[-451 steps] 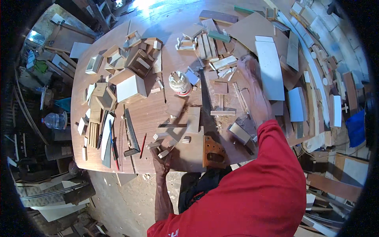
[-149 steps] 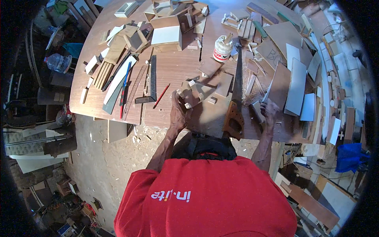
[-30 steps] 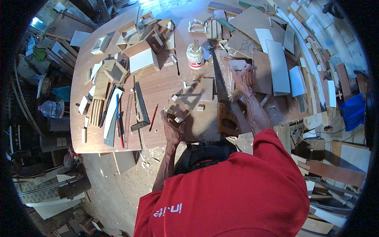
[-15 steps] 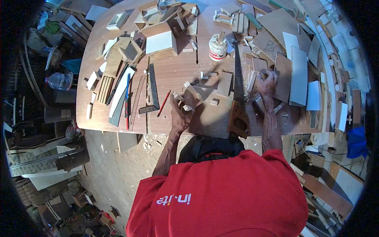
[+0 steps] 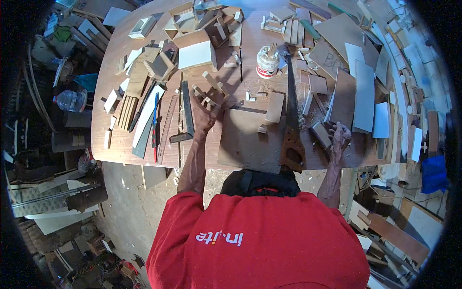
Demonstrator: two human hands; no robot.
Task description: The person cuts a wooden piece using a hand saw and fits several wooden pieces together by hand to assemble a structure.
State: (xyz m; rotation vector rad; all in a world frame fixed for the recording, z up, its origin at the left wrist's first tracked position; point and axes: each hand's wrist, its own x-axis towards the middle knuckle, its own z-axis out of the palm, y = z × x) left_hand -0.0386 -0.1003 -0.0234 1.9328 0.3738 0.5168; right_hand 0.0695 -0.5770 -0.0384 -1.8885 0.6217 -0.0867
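My left hand (image 5: 207, 117) is closed around a small wooden piece with short pale legs (image 5: 215, 90), held over the left-middle of the table with the legs sticking up. My right hand (image 5: 340, 136) is low at the right, fingers bent and apart, beside a small tilted wooden block (image 5: 321, 135); whether it touches the block I cannot tell. A handsaw (image 5: 292, 108) lies between my hands, its wooden handle toward me. Under its blade side is a flat brown board (image 5: 245, 142), with a smaller wooden slat (image 5: 275, 107) and a tiny offcut (image 5: 262, 128) on it.
A white jar (image 5: 267, 62) with sticks in it stands behind the board. At left lie a try square (image 5: 187, 113), a ruler (image 5: 167, 130) and a blue-and-red cutter (image 5: 155, 123). Small wooden boxes (image 5: 197, 53) fill the far left. Loose panels (image 5: 364, 96) crowd the right.
My left hand has moved left and farther away with the legged wooden piece, uncovering more of the brown board. My right hand has come nearer to me, away from the small upright pieces.
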